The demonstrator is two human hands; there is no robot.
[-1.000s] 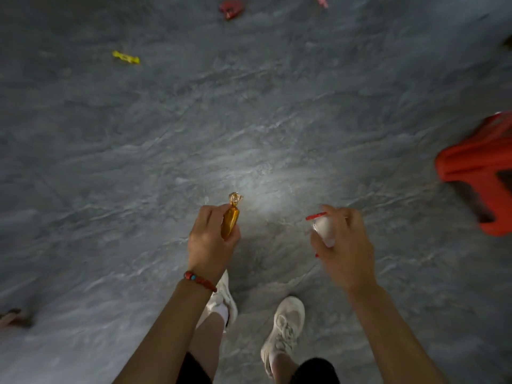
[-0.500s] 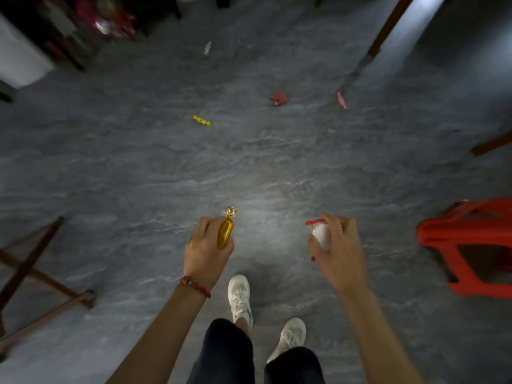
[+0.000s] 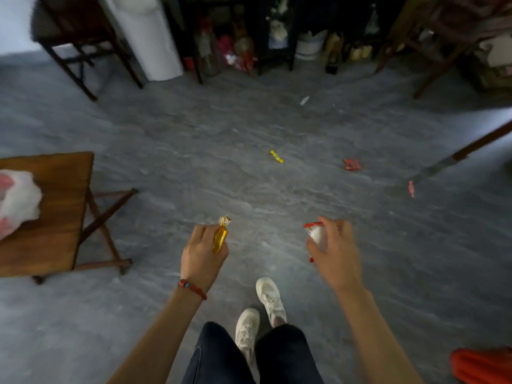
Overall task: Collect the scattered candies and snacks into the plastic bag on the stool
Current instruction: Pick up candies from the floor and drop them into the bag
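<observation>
Shoes (image 3: 260,320): two white trainers on the grey floor (image 3: 171,151), below dark trouser legs at the bottom edge.
Red object (image 3: 482,365): bottom right corner, cut off by the frame; what it is cannot be told.
Left hand (image 3: 202,256): fingers curled round a gold-wrapped candy (image 3: 220,238), whose twisted end sticks up above the fist; a red bead bracelet (image 3: 192,289) sits on the wrist.
Right hand (image 3: 333,253): grasps a white packet with red ends (image 3: 315,235), held upright between thumb and fingers.
Wooden stool (image 3: 55,212): folding type, at the left, well apart from both hands.
Plastic bag (image 3: 16,200): white with red patches, lying on the stool's left part, partly out of frame.
Yellow candy (image 3: 276,156): on the floor ahead, beyond the hands.
Red wrapper (image 3: 352,164): on the floor to the right of the yellow candy.
Pink candy (image 3: 411,188): farther right, beside a dark wooden leg.
White wrapper (image 3: 304,100): farther off, near the cluttered dark shelves.
</observation>
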